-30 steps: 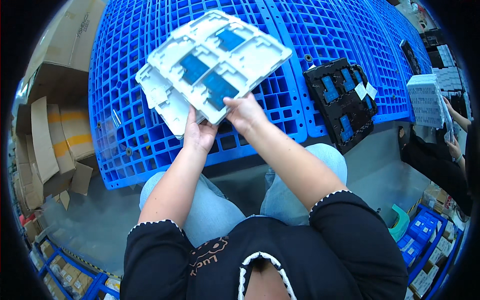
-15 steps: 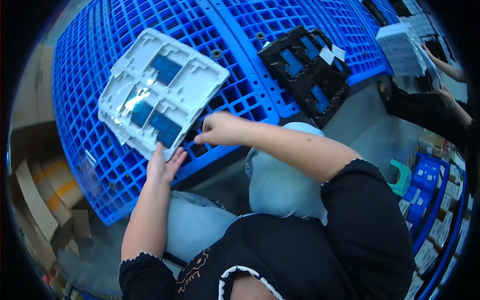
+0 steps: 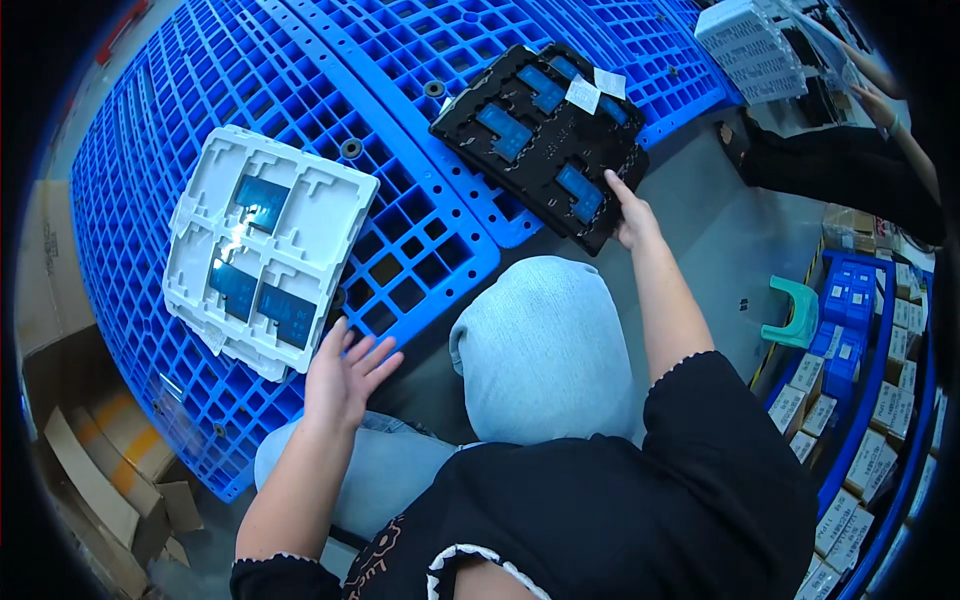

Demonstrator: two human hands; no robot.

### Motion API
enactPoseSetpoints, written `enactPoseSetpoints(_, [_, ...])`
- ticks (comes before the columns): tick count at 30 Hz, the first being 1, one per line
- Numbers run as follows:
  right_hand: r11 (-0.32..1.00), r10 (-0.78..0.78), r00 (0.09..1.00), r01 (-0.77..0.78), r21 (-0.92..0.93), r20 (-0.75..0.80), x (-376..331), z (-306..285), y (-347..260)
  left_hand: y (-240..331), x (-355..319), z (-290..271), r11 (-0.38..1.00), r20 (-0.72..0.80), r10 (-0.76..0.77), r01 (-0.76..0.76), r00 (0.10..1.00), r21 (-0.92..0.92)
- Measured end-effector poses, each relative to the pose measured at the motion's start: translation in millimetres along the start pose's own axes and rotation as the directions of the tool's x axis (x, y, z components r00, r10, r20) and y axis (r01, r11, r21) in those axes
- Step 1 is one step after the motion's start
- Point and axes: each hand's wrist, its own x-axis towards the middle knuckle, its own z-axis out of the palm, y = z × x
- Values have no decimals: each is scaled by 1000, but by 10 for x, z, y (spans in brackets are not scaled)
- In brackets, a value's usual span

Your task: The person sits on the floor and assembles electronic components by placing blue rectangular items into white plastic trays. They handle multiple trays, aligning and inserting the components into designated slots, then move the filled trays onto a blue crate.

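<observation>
My right hand (image 3: pixel 632 215) is stretched out toward about 1 o'clock and its fingers touch the near edge of the black tray (image 3: pixel 541 143), which lies on the blue pallet (image 3: pixel 420 250). The tray's long axis goes from 10 o'clock to 4 o'clock, so the near corner points at this hand. I cannot tell if the fingers pinch the edge or only rest on it. My left hand (image 3: pixel 345 375) is spread and holds nothing, just beside the white tray (image 3: pixel 268 248) at 11 o'clock
</observation>
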Motion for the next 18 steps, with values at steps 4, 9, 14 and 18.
enactPoseSetpoints(4, [965, -255, 845, 250, -74, -469, 458, 181, 110, 18, 184, 663, 953, 234, 179, -228, 956, 201])
enactPoseSetpoints(9, [966, -258, 732, 177, -191, -631, 396, 436, -35, -1, 410, 1288, 879, 276, 322, -395, 906, 269])
enactPoseSetpoints(14, [976, -206, 768, 209, -67, -607, 381, 393, -175, -171, 550, 1293, 855, 266, 325, -402, 908, 327])
enactPoseSetpoints(18, [966, -131, 985, 152, 211, -108, 354, 93, -90, -190, 591, 1107, 849, 196, 329, -380, 924, 367])
